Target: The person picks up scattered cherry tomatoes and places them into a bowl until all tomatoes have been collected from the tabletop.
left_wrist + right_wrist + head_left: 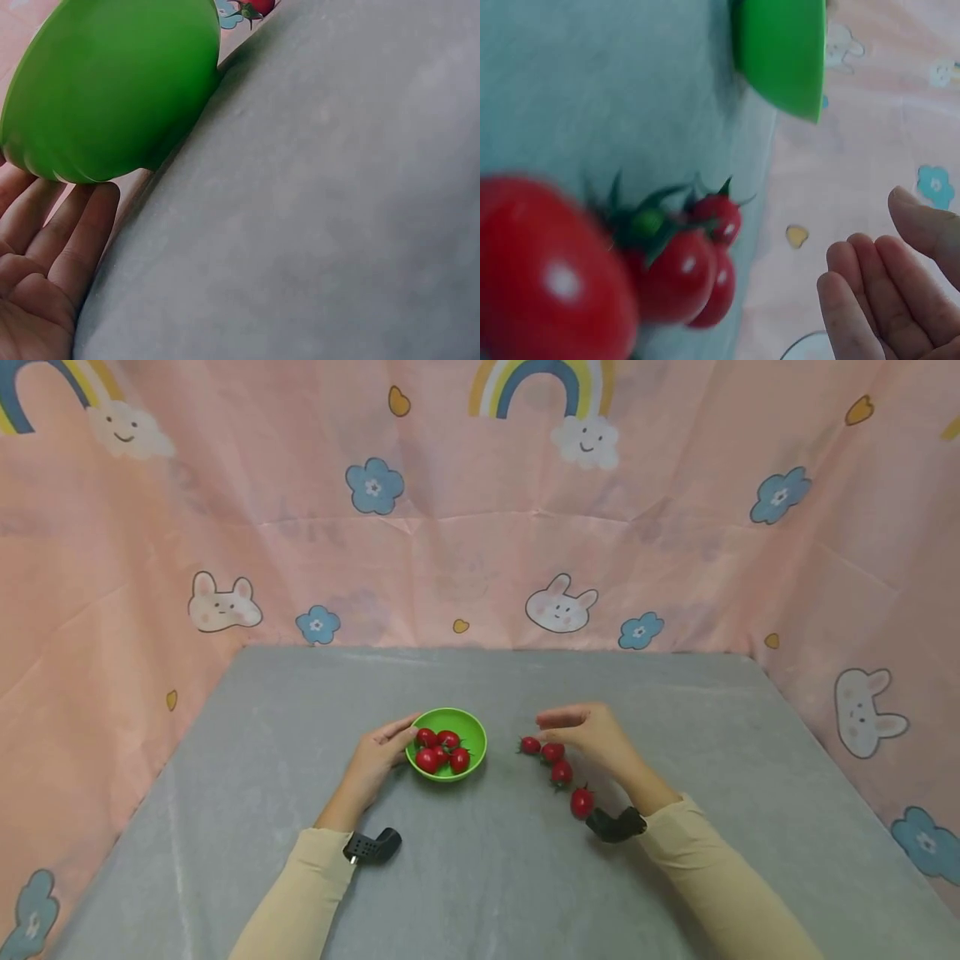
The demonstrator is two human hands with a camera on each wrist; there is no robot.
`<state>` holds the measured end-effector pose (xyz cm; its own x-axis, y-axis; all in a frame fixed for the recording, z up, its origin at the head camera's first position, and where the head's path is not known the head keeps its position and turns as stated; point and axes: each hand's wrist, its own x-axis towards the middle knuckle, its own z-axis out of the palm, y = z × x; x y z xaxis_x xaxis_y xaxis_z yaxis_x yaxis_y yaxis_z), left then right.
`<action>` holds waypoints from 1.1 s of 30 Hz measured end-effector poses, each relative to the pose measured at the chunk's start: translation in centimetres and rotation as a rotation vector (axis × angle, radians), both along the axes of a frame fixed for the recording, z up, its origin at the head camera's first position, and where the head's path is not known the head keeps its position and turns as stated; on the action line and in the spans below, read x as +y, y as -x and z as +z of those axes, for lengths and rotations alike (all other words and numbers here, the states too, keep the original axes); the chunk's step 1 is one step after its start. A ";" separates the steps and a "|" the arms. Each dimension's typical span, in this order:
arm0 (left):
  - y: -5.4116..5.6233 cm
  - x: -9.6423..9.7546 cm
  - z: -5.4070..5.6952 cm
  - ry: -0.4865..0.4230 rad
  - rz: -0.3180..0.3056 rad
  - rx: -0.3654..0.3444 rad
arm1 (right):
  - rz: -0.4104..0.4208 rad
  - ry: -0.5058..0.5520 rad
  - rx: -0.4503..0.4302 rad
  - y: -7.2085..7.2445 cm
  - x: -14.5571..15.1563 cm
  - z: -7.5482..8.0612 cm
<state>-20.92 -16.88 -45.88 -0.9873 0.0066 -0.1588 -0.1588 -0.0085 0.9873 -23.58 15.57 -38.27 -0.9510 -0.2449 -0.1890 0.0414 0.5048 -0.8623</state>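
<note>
A green bowl (472, 733) stands left of centre in the head view, with several small red tomatoes (427, 761) inside. My left hand (373, 758) holds it from the left, thumb at the rim; in the left wrist view the fingers (86, 232) meet the bowl's outer wall (112, 90). To the right, several more tomatoes (561, 773) with green stems lie in a slanting row on the table. Just above the far end of that row is my right hand (592, 735). Its thumb and fingers are apart and hold nothing, as the right wrist view shows.
A grey cloth covers the table (480, 877). Pink patterned fabric (465, 552) hangs behind it and along both sides. Each wrist carries a black device, one at the left cuff (372, 846) and one at the right (617, 825).
</note>
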 end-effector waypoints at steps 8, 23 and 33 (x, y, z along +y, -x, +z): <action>0.0 0.0 0.1 0.018 -0.012 0.002 | -0.007 -0.042 -0.007 0.3 2.3 -0.6; -0.1 -0.1 -0.1 0.018 0.000 -0.021 | 0.087 -0.131 -0.073 1.7 4.1 -2.5; 0.0 0.0 0.0 0.017 0.001 -0.016 | 0.138 -0.128 -0.091 2.4 3.9 -3.3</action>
<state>-20.89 -16.92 -45.93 -0.9846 0.0029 -0.1747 -0.1746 0.0086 0.9846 -25.99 19.47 -41.60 -0.8876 -0.3397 -0.3109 0.0394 0.6166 -0.7863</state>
